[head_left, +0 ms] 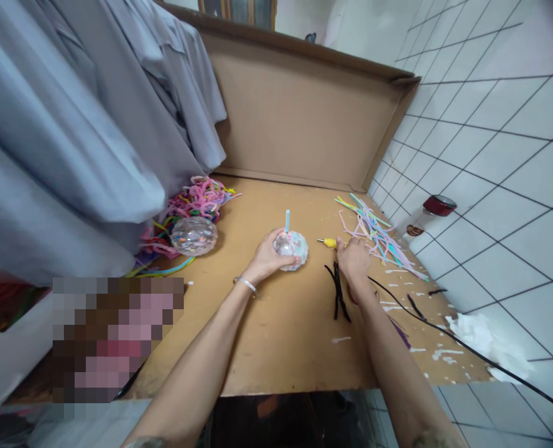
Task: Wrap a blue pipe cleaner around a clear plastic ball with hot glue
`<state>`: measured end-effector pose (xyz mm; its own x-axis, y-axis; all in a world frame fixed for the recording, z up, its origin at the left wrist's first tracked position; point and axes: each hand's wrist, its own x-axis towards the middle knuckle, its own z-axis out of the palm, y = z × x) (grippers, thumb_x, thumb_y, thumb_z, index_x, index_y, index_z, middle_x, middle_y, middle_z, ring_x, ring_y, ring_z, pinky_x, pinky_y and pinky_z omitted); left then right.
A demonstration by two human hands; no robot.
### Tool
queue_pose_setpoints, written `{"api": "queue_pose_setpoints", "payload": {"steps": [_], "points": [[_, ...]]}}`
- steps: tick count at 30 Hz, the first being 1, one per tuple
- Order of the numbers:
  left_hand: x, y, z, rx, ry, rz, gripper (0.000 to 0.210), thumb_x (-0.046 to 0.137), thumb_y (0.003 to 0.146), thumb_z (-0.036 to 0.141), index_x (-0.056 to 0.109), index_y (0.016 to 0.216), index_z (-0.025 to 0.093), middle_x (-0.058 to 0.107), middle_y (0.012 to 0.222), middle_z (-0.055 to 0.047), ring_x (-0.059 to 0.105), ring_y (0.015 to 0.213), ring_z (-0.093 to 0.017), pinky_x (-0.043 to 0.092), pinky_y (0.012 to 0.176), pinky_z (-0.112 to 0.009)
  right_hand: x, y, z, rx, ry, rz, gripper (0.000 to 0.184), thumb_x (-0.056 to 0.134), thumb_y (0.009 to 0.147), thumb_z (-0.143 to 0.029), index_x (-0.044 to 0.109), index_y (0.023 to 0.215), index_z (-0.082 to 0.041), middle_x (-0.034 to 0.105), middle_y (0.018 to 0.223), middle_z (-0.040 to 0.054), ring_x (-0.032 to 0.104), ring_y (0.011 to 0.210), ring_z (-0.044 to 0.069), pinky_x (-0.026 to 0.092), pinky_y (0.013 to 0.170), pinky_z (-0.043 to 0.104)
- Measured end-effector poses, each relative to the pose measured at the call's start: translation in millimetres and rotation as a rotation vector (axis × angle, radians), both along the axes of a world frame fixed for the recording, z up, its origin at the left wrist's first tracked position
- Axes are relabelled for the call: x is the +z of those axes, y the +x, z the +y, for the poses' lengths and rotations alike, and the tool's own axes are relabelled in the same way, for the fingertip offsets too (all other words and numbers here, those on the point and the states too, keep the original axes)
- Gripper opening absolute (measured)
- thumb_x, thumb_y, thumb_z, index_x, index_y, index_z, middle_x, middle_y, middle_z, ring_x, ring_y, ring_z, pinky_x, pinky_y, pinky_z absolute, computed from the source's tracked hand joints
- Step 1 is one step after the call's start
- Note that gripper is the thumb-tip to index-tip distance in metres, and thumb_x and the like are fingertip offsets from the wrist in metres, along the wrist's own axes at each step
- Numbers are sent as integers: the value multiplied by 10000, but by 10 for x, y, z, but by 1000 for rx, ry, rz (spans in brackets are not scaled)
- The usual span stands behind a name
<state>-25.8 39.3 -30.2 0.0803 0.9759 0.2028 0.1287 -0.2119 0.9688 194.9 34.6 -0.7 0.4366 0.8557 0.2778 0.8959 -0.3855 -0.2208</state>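
My left hand (272,255) is closed around the side of a clear round ball (285,246) covered in part with pastel fuzzy pieces. From the ball's top a light blue stick (287,220) points upward. To the right, my right hand (353,256) is wrapped around a yellow glue gun (329,242), its metal tip pointing left toward the ball but apart from it. My fingers hide most of the gun's body. Just below that hand lie several black pipe cleaners (337,295), crossed over each other. A second clear ball (195,236) with coloured specks sits at the left.
Pastel pipe cleaners (374,233) lie at the right, near a clear jar with a red lid (439,205). A colourful pile (199,202) sits beside hanging grey cloth (117,124). A black cord (444,333) runs right, past crumpled tissue (486,342). Cardboard (295,112) stands behind.
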Motion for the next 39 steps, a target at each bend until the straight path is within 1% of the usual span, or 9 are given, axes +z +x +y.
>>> {"api": "queue_pose_setpoints", "payload": {"steps": [2,5,8,12,15,18,21,26,39], "points": [[-14,20,-2,-14,12,25,904,886,464,317,533,1280,155,581,1249,-126,577,1142,-290,433,1048,-461,-36,18,38,-29,-27,-10,552,495,902,-456,591,1159,23,596,1174,304,584,1120,402,440,889,476],[-12,24,-14,-51,33,111,924,892,463,321,531,1303,181,563,1274,-122,555,1179,-304,412,1068,-486,-155,27,71,-46,-76,8,606,548,861,-474,587,1153,56,607,1135,315,624,1063,408,478,840,470],[25,16,-45,-109,85,158,919,892,463,298,540,1302,175,548,1305,-122,535,1209,-304,391,1094,-480,-232,87,107,-65,-106,51,616,541,850,-498,594,1146,39,636,1104,302,658,1017,384,503,799,436],[59,13,-79,-133,79,164,905,885,478,294,537,1305,174,542,1305,-127,547,1191,-301,417,1073,-479,-202,201,126,-74,-105,111,530,539,820,-496,646,1070,-41,680,1045,254,675,963,348,508,755,389],[31,7,-71,-135,74,166,933,887,479,319,520,1326,183,523,1333,-129,532,1210,-310,405,1083,-495,-112,242,80,-74,-47,137,489,512,815,-482,630,1094,-98,691,1022,199,666,938,310,493,736,358],[-27,-2,-41,-147,63,137,948,891,476,326,513,1334,186,512,1348,-131,513,1238,-320,385,1098,-507,5,209,-10,-64,138,190,523,523,779,-479,567,1153,-116,684,967,158,639,871,297,459,688,351],[-77,-5,-13,-164,45,91,956,896,474,329,509,1336,184,522,1335,-133,513,1241,-322,386,1097,-508,109,95,-139,38,318,195,504,565,735,-481,555,1102,-135,660,887,125,597,786,275,410,650,339],[-101,5,0,-160,28,54,932,890,477,282,512,1322,176,544,1310,-125,534,1217,-305,402,1084,-490,181,-125,-363,210,441,47,347,529,759,-433,593,982,-176,635,776,77,554,707,238,328,611,300],[-5,22,-52,-159,40,131,915,879,482,262,522,1319,166,528,1312,-119,540,1203,-293,398,1087,-464,50,-157,-367,225,473,7,288,514,768,-410,580,919,-174,621,755,60,529,663,203,263,571,266]]}}
